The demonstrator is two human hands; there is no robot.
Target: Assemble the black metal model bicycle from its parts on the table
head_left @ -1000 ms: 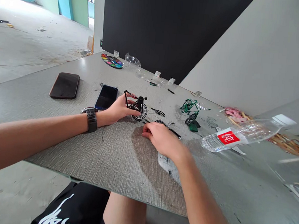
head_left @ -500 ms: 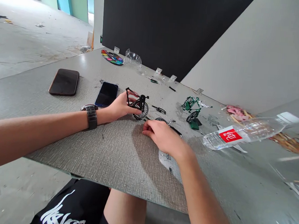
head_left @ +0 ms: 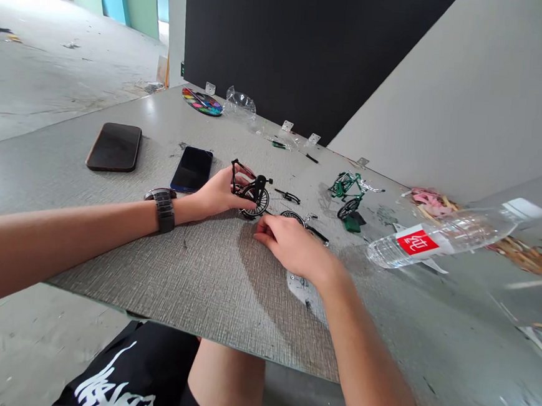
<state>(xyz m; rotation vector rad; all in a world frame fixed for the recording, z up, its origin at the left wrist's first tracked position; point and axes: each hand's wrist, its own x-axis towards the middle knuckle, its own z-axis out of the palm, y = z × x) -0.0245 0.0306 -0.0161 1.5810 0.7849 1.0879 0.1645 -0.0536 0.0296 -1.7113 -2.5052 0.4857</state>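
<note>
My left hand (head_left: 222, 190) is closed on a black model bicycle frame (head_left: 257, 186) with one spoked wheel (head_left: 262, 203) fitted to it, held just above the table. Just right of that wheel, my right hand (head_left: 284, 238) has its fingers pinched together low over the table; whatever is between them is hidden. Partly behind my right hand lie a loose wheel (head_left: 293, 216) and a black and silver handlebar piece (head_left: 318, 235). A small black fork part (head_left: 288, 196) rests beyond them. A green model bicycle (head_left: 348, 193) stands farther right.
Two phones (head_left: 114, 147) (head_left: 192, 168) lie to the left. A clear water bottle (head_left: 418, 239) lies on the right side. Small metal bits (head_left: 299, 283) sit near my right forearm. At the back are a paint palette (head_left: 202, 102) and clear plastic packaging (head_left: 240, 103).
My left hand and the bicycle frame have shifted very slightly right, closer to my right hand. My right hand has edged a little to the left, still pinched.
</note>
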